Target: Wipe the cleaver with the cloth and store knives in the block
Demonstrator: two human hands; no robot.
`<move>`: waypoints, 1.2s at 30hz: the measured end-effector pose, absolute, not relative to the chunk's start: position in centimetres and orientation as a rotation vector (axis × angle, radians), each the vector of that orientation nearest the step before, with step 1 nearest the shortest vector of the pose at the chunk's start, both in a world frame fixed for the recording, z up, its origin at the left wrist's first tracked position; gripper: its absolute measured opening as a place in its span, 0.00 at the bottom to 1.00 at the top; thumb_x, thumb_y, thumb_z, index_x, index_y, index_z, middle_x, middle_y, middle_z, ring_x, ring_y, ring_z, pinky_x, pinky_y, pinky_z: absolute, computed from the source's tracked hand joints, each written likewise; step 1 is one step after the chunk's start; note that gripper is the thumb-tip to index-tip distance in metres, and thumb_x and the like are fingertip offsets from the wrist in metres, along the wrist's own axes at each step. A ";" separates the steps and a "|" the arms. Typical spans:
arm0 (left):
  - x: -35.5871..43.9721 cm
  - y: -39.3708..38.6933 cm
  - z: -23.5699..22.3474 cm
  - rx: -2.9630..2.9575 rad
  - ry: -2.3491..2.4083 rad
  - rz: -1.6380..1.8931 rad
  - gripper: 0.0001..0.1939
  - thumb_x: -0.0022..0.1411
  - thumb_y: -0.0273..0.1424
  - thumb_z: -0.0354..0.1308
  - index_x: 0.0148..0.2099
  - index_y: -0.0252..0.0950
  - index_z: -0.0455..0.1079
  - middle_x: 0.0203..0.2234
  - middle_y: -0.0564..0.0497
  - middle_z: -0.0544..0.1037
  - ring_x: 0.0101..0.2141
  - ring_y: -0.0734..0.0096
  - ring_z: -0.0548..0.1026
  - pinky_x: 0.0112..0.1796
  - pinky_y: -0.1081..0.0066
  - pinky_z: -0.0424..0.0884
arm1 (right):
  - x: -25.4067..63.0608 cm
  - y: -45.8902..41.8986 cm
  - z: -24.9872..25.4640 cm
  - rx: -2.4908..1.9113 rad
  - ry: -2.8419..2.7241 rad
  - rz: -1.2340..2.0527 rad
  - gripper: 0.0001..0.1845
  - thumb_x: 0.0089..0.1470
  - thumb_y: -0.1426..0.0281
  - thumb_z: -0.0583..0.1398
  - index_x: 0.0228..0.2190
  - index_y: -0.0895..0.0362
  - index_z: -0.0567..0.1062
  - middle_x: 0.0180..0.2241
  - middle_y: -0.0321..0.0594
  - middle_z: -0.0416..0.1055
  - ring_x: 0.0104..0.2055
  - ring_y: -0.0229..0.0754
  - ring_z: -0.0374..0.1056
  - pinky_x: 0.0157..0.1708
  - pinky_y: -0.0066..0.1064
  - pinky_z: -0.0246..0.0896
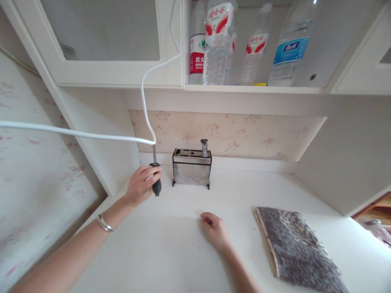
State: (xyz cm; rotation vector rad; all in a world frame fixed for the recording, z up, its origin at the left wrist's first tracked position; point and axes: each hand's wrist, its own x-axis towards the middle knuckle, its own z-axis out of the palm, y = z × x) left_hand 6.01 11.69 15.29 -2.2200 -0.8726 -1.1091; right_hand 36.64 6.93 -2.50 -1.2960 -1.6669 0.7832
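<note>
Head view, right grip (214,231) loosely closed, left grip (141,185) around tool (157,188), cable (76,133) at tip, rack (192,160) beside

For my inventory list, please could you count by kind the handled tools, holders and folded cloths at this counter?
Handled tools: 2 (black-handled tool in left hand, upright handle in holder)
Holder: 1
Folded cloth: 1
Total: 4

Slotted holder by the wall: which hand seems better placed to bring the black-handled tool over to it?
Likely the left hand: it grips the black-handled tool, left of the slotted holder. The right hand, loosely curled, holds nothing visible.
</note>
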 end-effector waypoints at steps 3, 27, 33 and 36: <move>2.9 7.6 10.7 -2.285 -0.985 -1.076 0.13 0.60 0.25 0.53 0.45 0.46 0.71 0.42 0.49 0.78 0.41 0.64 0.73 0.41 0.63 0.72 | 36.5 6.9 -2.5 -1.302 -1.684 0.776 0.12 0.51 0.65 0.55 0.33 0.55 0.77 0.30 0.42 0.76 0.31 0.44 0.70 0.33 0.34 0.64; -5.5 -3.8 -0.7 -2.397 -1.314 -0.896 0.18 0.62 0.23 0.47 0.47 0.47 0.71 0.40 0.48 0.77 0.41 0.66 0.77 0.39 0.69 0.75 | 35.4 7.1 -3.6 -1.537 -1.755 0.632 0.14 0.53 0.61 0.55 0.36 0.54 0.76 0.34 0.42 0.76 0.33 0.45 0.70 0.36 0.36 0.64; -5.7 -3.8 -0.7 -2.457 -1.364 -0.855 0.17 0.62 0.24 0.47 0.47 0.47 0.71 0.42 0.47 0.75 0.42 0.67 0.76 0.38 0.72 0.75 | 35.5 7.1 -3.6 -1.526 -1.771 0.628 0.14 0.53 0.62 0.54 0.36 0.53 0.76 0.35 0.42 0.76 0.35 0.45 0.70 0.37 0.36 0.64; -5.5 -4.0 -0.7 -2.469 -1.403 -0.829 0.17 0.63 0.25 0.46 0.48 0.46 0.70 0.42 0.46 0.75 0.42 0.67 0.76 0.38 0.71 0.75 | 35.5 7.0 -3.5 -1.510 -1.782 0.633 0.14 0.53 0.62 0.54 0.36 0.54 0.76 0.35 0.42 0.76 0.35 0.45 0.71 0.38 0.37 0.64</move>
